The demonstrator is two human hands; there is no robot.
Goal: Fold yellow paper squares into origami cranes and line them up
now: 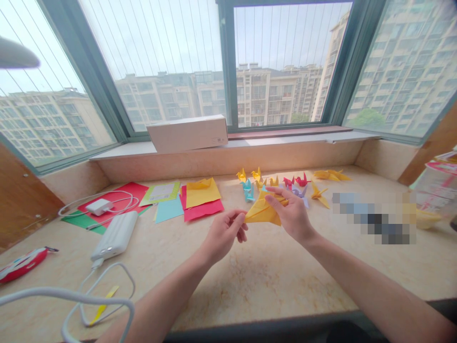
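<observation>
Both hands hold one folded sheet of yellow origami paper [262, 212] above the counter. My left hand [225, 231] pinches its pointed left corner between thumb and fingers. On the other side, my right hand [291, 212] grips the upper right part, with the thumb in front. Just behind the paper stand small folded paper cranes: yellow cranes [256, 174], blue cranes [247, 189], red cranes [302, 179] and a purple crane [300, 194]. A larger yellow crane [319, 194] lies right of my right hand. Some cranes are partly hidden by the paper and my hand.
Left of my hands lie stacked coloured paper sheets [203, 195], a white charger [100, 206], a power bank [116, 236] and looping cables [71, 293]. A white box [189, 133] sits on the window ledge. Far right is a clear plastic container [437, 188]; more yellow folded paper [331, 175] lies behind.
</observation>
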